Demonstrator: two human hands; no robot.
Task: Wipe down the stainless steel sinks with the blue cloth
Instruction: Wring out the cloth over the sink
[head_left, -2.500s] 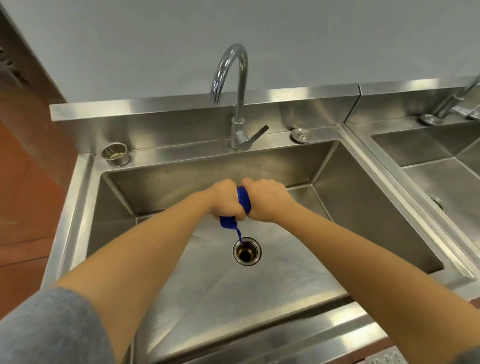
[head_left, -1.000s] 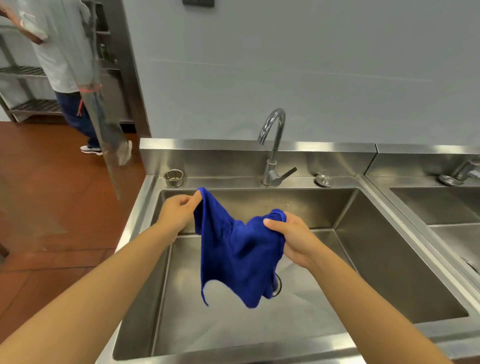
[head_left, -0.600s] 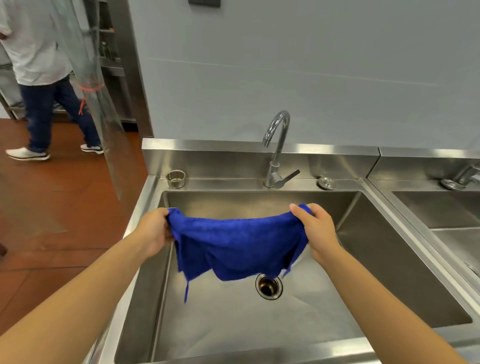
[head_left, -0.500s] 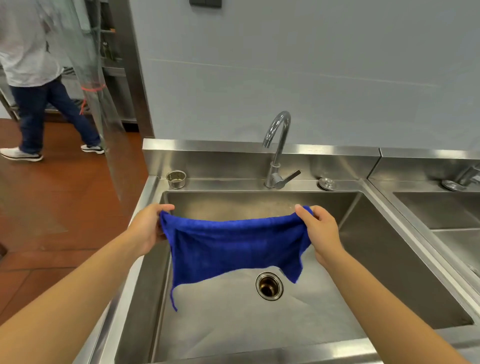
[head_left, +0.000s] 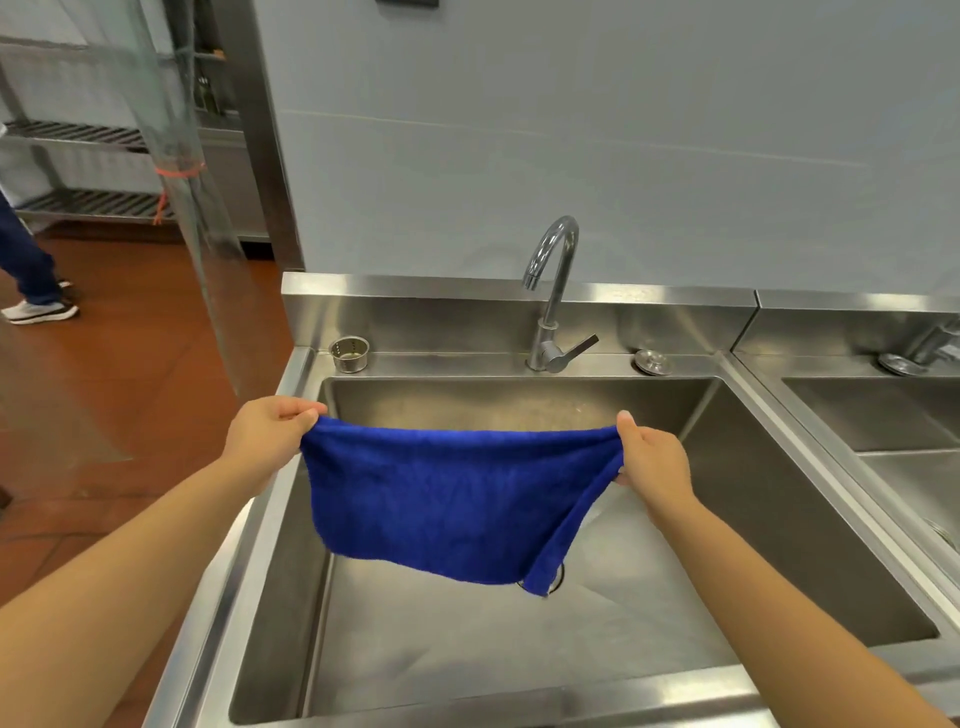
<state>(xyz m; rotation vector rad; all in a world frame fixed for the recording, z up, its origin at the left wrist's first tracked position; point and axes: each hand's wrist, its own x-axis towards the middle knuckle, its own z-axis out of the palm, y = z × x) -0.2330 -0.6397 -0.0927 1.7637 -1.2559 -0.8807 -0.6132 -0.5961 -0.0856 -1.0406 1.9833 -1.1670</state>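
Currently I have the blue terry cloth stretched wide between both hands, hanging in the air over the large stainless steel sink basin and touching no metal that I can see. My left hand pinches its top left corner, fingers curled over the edge. My right hand grips the top right corner the same way, and a fold of cloth trails down below it toward the round drain, most of which the cloth hides. By my reading the wiping proper has not begun: the cloth is opened out, not pressed to any surface. The basin floor shows dull streaks, though I cannot tell whether that is water or sheen. Left to do, as I judge it: bunch the cloth, work this basin's floor and walls, then the second steel sink at the right edge.
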